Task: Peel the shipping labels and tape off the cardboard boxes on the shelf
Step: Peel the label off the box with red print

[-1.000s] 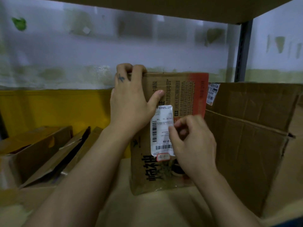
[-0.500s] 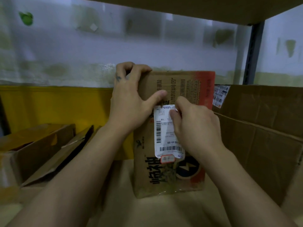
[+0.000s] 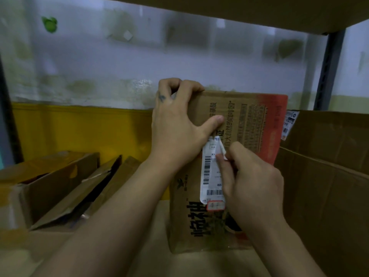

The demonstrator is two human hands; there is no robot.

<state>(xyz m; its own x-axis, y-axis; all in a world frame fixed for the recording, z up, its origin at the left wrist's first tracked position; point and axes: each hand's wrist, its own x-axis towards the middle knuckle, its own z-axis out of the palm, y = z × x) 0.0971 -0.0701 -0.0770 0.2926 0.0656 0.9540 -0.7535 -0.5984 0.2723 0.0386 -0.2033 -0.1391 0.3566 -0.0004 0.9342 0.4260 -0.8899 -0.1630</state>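
Head view: label [image 3: 210, 174] on upright box [image 3: 247, 120], mid-shelf [image 3: 151, 256], top corner curled free, pinched by right hand [image 3: 251, 176]. Left hand [image 3: 175, 124] grips box's top-left edge. Big carton [image 3: 329, 176] just right; flattened boxes [image 3: 65, 186] left, apart.

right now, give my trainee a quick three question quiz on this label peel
1. True or false: the label is fully off the box.
2. Which label corner is lifted? A top right, B bottom left, C bottom right.
3. Fill in: the left hand grips the box's ___ edge, while the right hand pinches the label.
Key: 1 false; 2 A; 3 top.
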